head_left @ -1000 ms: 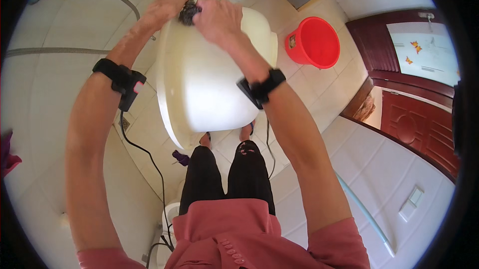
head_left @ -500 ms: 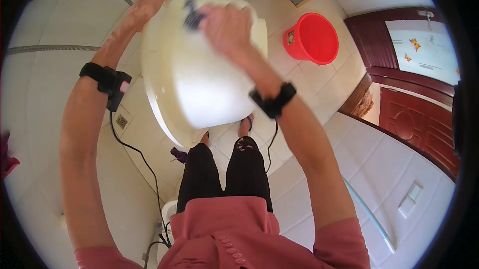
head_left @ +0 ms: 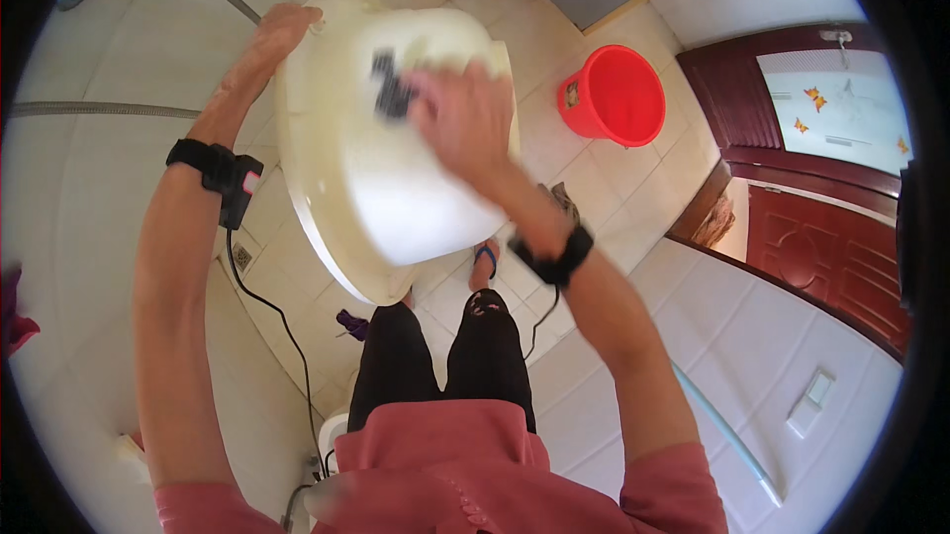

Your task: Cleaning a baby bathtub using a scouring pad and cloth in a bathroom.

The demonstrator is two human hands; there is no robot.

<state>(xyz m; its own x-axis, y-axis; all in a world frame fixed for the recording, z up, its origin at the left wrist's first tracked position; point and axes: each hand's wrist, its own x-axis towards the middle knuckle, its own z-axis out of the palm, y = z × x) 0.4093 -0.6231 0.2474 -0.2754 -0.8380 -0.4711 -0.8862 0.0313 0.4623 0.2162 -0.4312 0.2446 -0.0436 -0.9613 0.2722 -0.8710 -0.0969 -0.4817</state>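
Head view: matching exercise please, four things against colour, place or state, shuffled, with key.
1. left hand
2. right hand
3. bucket
4. tub

A. red, standing on the floor
B. off-white, between the two forearms
C. at the tub's rim
D. at the dark scrubber

Pairs: 1-C, 2-D, 3-A, 4-B

And there's a round red plastic bucket upper right, panelled reddish-brown door far right, white rectangular switch lower right!
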